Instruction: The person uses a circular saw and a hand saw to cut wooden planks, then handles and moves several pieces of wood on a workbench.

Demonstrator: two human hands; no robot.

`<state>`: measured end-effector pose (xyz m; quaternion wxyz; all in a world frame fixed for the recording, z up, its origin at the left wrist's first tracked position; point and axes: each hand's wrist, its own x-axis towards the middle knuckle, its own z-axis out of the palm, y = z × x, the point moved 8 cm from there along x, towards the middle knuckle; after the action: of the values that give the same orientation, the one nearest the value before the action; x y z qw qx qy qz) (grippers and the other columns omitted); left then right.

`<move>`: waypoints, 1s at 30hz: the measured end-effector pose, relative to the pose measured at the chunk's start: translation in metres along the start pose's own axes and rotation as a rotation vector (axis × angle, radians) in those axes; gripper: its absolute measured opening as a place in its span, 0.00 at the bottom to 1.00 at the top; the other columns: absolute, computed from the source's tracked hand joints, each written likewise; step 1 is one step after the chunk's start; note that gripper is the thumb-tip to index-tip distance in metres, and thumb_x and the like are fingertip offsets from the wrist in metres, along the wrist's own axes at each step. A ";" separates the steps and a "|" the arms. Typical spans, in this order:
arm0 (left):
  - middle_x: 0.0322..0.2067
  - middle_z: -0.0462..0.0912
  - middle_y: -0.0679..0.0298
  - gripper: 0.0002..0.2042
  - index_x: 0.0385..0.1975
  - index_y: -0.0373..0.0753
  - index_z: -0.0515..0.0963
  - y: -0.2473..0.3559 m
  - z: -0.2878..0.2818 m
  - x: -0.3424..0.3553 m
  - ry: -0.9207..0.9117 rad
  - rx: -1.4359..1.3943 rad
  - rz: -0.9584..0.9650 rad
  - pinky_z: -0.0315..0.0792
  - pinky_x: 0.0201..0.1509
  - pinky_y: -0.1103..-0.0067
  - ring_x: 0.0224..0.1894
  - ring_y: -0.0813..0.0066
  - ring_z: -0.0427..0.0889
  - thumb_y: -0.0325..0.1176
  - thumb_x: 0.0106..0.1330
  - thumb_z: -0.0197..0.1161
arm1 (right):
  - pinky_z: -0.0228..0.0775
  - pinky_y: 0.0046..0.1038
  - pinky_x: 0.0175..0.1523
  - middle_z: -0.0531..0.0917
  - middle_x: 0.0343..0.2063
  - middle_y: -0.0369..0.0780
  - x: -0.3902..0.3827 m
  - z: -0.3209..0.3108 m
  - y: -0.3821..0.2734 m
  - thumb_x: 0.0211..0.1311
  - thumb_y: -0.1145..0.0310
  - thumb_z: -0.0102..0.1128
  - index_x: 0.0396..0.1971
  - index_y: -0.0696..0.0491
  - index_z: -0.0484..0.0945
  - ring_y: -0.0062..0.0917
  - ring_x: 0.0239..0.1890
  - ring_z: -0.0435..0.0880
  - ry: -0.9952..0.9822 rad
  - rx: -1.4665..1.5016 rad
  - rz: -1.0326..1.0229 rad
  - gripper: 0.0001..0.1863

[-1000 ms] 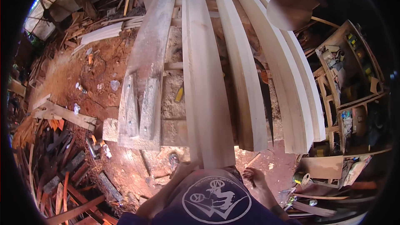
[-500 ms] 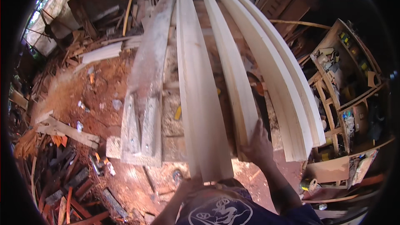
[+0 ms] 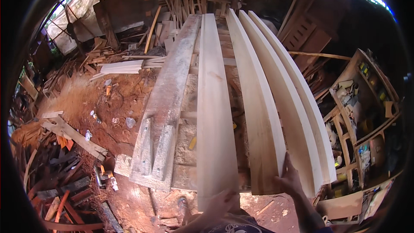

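A long pale plank [image 3: 215, 103] runs away from me over the workbench, its broad face up. At its near end, close to my body, my left hand [image 3: 222, 201] is closed on the plank; part of its fingers is hidden. To the right, a second pale plank [image 3: 261, 116] stands tilted on its edge, broad face toward the left. My right hand [image 3: 290, 178] grips the near end of this second plank, with fingers along its right edge. Two more pale planks, one [image 3: 297, 103] beside it and one [image 3: 317, 133] at the outside, stand alongside, close together.
Left of the planks lies a worn, dusty board [image 3: 168, 90] with two bolted blocks [image 3: 161, 155] at its near end. Scrap wood [image 3: 69, 181] is heaped on the left floor. A wooden shelf unit [image 3: 360, 116] with clutter stands at the right.
The second plank has turned so more of its broad face shows, and now sits closer to the right-hand planks. The first plank lies flatter. My view has tilted up.
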<state>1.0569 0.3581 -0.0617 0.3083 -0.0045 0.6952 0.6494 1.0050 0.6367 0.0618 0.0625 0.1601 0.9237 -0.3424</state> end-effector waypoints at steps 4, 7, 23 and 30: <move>0.62 0.74 0.50 0.36 0.69 0.33 0.65 0.031 0.059 0.044 -0.346 -0.131 0.039 0.64 0.72 0.66 0.66 0.54 0.73 0.46 0.66 0.68 | 0.76 0.32 0.58 0.80 0.57 0.61 0.005 -0.033 -0.011 0.46 0.64 0.70 0.76 0.64 0.48 0.43 0.58 0.84 0.025 0.249 -0.100 0.58; 0.63 0.74 0.50 0.39 0.69 0.32 0.63 0.035 0.077 0.072 -0.406 -0.752 -0.053 0.65 0.72 0.63 0.67 0.54 0.72 0.46 0.64 0.70 | 0.75 0.32 0.59 0.74 0.64 0.59 -0.001 -0.055 -0.035 0.49 0.69 0.68 0.76 0.65 0.48 0.39 0.62 0.80 0.019 0.403 -0.274 0.55; 0.60 0.77 0.54 0.25 0.67 0.38 0.67 0.060 0.056 0.002 -0.183 -1.030 0.099 0.76 0.64 0.64 0.61 0.60 0.78 0.45 0.76 0.54 | 0.75 0.30 0.57 0.81 0.54 0.49 -0.067 -0.023 -0.064 0.57 0.71 0.63 0.72 0.61 0.59 0.32 0.54 0.82 -0.033 0.595 -0.166 0.42; 0.60 0.77 0.57 0.23 0.65 0.37 0.70 0.020 0.000 -0.039 -0.079 -0.978 -0.089 0.78 0.62 0.64 0.61 0.64 0.78 0.43 0.76 0.54 | 0.69 0.27 0.65 0.76 0.64 0.49 -0.109 0.018 -0.095 0.49 0.77 0.61 0.77 0.62 0.50 0.31 0.61 0.79 -0.110 0.931 -0.075 0.51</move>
<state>1.0804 0.3464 -0.0270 0.3237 -0.1536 0.2959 0.8855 1.0753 0.5298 0.1309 0.0204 0.1195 0.6723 -0.7303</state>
